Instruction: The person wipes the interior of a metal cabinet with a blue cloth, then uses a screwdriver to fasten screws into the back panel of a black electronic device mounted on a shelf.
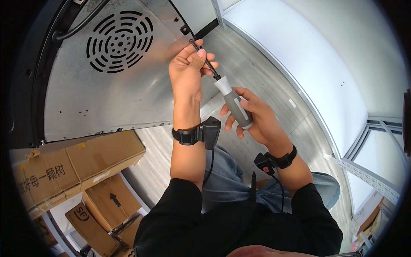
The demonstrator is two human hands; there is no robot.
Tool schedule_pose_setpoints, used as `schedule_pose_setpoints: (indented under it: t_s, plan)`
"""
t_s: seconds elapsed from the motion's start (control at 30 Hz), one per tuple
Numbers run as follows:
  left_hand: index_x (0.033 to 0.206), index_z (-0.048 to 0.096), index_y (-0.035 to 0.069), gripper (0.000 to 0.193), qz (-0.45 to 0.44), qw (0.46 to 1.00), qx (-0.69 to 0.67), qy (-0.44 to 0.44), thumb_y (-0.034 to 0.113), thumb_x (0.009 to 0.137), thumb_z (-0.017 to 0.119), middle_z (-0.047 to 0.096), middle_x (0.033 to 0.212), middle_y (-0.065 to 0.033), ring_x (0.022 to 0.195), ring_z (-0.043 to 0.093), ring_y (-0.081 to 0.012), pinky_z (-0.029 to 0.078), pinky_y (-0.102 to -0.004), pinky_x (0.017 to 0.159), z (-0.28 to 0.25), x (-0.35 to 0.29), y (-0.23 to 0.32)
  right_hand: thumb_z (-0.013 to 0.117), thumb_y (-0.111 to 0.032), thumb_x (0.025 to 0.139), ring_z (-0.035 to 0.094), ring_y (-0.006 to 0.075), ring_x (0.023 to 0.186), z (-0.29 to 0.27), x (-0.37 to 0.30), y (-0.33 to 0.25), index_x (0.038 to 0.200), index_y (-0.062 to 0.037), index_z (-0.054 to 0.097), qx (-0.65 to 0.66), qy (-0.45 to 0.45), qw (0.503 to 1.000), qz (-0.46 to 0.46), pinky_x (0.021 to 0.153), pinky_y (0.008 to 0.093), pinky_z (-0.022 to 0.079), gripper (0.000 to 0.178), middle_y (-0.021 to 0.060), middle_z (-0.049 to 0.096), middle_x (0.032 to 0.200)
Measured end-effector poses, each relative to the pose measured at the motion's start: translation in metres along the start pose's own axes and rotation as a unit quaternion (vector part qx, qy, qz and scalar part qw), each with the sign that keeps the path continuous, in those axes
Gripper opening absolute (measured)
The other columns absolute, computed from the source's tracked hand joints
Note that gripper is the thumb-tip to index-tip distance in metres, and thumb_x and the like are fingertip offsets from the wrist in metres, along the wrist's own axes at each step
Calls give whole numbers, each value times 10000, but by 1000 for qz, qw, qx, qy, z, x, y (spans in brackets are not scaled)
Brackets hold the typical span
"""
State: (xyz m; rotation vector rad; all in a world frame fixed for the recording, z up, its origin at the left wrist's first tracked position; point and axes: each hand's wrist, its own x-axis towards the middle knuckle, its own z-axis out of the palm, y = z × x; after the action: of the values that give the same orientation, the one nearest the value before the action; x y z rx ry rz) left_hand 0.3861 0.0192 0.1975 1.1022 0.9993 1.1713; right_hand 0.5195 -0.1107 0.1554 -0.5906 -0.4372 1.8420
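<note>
A screwdriver (233, 103) with a grey and white handle and a dark shaft slants up to the left. My right hand (255, 112) wraps its fingers round the handle. Near the shaft's tip, my left hand (190, 64) pinches the shaft between thumb and forefinger, its other fingers curled. The tip lies close to the right edge of a large metal panel (124, 98), which has round vent slots. A small dark screw-like piece (191, 41) shows at the tip; whether it is fixed in the panel I cannot tell.
A black cable (83, 25) runs across the panel's upper left. Cardboard boxes (81, 162) stand at the lower left, some on a shelf below. A white metal rack (299, 85) curves along the right side. Light wood-look flooring (265, 73) lies between panel and rack.
</note>
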Motion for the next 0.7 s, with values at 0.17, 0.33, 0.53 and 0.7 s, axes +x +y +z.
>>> schedule_pose_setpoints:
  t_s: [0.17, 0.33, 0.53, 0.7]
  plan:
    - [1117, 587, -29, 238, -17, 1000, -10, 6, 47, 892, 601, 670, 758, -94, 608, 645, -142, 457, -212, 481, 3, -2, 4, 596, -82, 865, 599, 144, 788, 3, 4, 12, 1302, -63, 413, -205, 108, 969, -84, 534, 243, 483, 474, 99, 577, 1008]
    - [1086, 590, -49, 297, 19, 999, 27, 25, 65, 833, 697, 641, 694, -48, 555, 601, -115, 463, -211, 472, 5, -1, -1, 668, -16, 798, 556, 126, 765, 0, 12, 31, 1237, -63, 473, -415, 182, 845, -284, 570, 261, 490, 482, 67, 555, 1000]
    - [1060, 599, -69, 284, 33, 998, 41, 21, 34, 817, 705, 626, 657, -35, 523, 581, -108, 475, -222, 473, 1, 2, -6, 651, -58, 830, 587, 159, 758, -2, 10, 25, 1272, -41, 431, -247, 136, 943, -179, 483, 220, 460, 494, 115, 556, 1036]
    - [1087, 601, -57, 252, 28, 999, 21, 14, 23, 853, 651, 649, 704, -65, 567, 618, -132, 489, -227, 493, 0, 1, -4, 583, -123, 886, 619, 181, 731, -16, 4, 4, 1281, -26, 426, 75, -67, 995, -4, 486, 227, 466, 437, 129, 545, 1061]
